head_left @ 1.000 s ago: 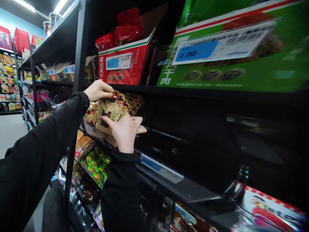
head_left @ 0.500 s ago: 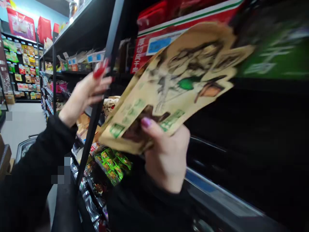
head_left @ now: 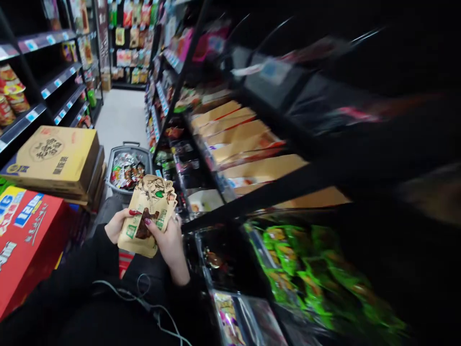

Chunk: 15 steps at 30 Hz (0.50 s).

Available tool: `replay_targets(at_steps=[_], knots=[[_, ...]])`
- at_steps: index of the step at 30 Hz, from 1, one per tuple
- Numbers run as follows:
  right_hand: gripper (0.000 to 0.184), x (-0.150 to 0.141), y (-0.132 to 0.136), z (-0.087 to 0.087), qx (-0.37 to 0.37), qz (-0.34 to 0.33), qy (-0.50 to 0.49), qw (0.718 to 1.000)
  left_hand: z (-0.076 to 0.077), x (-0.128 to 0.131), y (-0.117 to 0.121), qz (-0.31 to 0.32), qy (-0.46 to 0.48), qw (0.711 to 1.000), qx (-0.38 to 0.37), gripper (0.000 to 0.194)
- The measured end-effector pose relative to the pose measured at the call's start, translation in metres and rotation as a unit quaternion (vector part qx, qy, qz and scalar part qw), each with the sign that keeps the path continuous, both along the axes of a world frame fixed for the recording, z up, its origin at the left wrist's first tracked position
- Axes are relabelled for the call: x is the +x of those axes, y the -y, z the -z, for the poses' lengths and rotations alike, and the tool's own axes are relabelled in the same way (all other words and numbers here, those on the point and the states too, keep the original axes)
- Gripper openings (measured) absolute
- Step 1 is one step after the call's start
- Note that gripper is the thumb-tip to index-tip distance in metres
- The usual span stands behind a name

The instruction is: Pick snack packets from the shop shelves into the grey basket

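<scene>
Both of my hands hold a tan paper snack pouch (head_left: 163, 197) above my lap. It has a dark drawing, green printing and a window or picture of brown pieces near its lower part. My left hand (head_left: 118, 225) grips the left edge, thumb on the front. On the right side, my right hand (head_left: 170, 240) is closed on the pouch with its thumb across the front; its other fingers are partly hidden behind. Just beyond the pouch stands a grey basket (head_left: 112, 185) with several small shiny packets inside.
Cardboard boxes (head_left: 81, 163) and a red box (head_left: 46, 245) are stacked on my left. Shelf bins on my right hold tan packages (head_left: 248, 129) and green snack packets (head_left: 288, 250). A slanted black shelf post (head_left: 245, 197) crosses close by. A thin cable (head_left: 144, 302) hangs over my lap.
My view has swung left and down toward the aisle. The pouch has moved from the shelf to above my lap, and my left hand, free before, now grips its edge.
</scene>
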State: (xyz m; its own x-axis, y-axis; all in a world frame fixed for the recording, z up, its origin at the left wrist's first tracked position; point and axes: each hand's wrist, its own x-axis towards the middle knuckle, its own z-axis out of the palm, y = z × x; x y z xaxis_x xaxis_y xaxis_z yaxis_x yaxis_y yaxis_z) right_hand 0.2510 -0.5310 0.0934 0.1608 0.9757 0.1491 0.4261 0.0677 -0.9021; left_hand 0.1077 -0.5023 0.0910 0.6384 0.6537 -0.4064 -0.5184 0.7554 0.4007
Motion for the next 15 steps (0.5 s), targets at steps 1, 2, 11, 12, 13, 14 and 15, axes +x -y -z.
replay_targets(at_steps=[1,2,11,12,13,14,15], knots=[[0.054,-0.004,0.002,0.006,-0.004,0.008,0.047,0.999,0.006,-0.007,0.004,-0.010,0.002,1.000,-0.012,0.050],[0.057,-0.008,0.004,0.010,-0.013,0.014,0.078,0.997,0.012,-0.013,0.008,-0.019,0.007,1.000,-0.020,0.049],[0.069,-0.029,0.009,0.020,0.112,0.112,0.250,0.955,0.044,-0.021,0.014,-0.089,0.020,0.993,-0.076,0.045],[0.061,-0.030,0.009,0.019,0.129,0.099,0.268,0.950,0.045,-0.020,0.013,-0.094,0.019,0.992,-0.084,0.045],[0.054,-0.031,0.009,0.018,0.141,0.086,0.285,0.944,0.046,-0.019,0.012,-0.096,0.016,0.991,-0.091,0.045],[0.048,-0.032,0.010,0.017,0.148,0.075,0.300,0.939,0.045,-0.018,0.011,-0.095,0.013,0.991,-0.098,0.045],[0.045,-0.033,0.011,0.016,0.148,0.064,0.312,0.936,0.043,-0.016,0.011,-0.094,0.010,0.990,-0.104,0.045]])
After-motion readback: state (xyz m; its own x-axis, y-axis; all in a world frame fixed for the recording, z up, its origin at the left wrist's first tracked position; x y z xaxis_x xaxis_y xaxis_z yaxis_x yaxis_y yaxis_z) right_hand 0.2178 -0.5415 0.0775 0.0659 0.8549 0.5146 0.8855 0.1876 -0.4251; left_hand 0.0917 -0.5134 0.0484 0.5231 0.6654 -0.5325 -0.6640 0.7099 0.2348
